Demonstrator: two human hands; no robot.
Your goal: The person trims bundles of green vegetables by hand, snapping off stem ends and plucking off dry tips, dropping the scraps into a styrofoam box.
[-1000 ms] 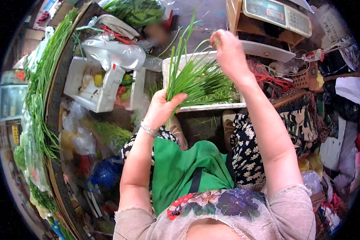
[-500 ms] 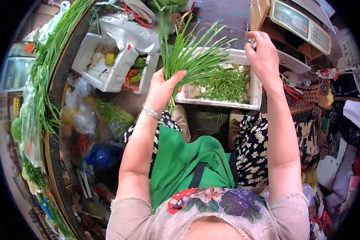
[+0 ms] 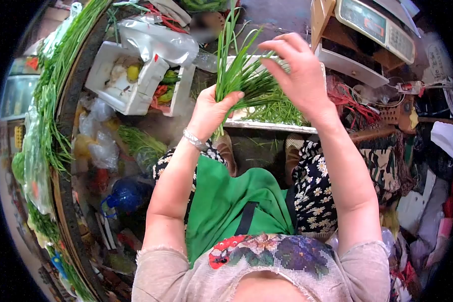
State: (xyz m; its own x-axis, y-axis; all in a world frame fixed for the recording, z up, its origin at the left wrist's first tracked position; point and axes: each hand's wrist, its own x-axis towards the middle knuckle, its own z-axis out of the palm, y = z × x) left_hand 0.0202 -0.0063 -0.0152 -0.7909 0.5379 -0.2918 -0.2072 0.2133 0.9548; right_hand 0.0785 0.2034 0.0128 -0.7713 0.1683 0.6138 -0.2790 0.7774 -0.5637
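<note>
My left hand [image 3: 212,108] is closed around the lower stems of a bunch of long green leaves [image 3: 236,75]. The leaves fan up and to the right. My right hand [image 3: 299,73] is beside the leaf tips, its thumb and fingers apart, with nothing visible between them. Below both hands lies a white foam box [image 3: 272,127] holding loose green trimmings [image 3: 282,111]; my right hand and the bunch hide part of it.
Two white foam boxes [image 3: 117,100] with vegetables stand at the left. A scale [image 3: 375,30] sits on a wooden stand at the upper right. Long green stalks [image 3: 55,100] line the left counter. A blue container [image 3: 128,195] is at the lower left.
From half a second ago, my right hand has moved left from beyond the box to the leaf tips. My left hand keeps the bunch and has shifted slightly right.
</note>
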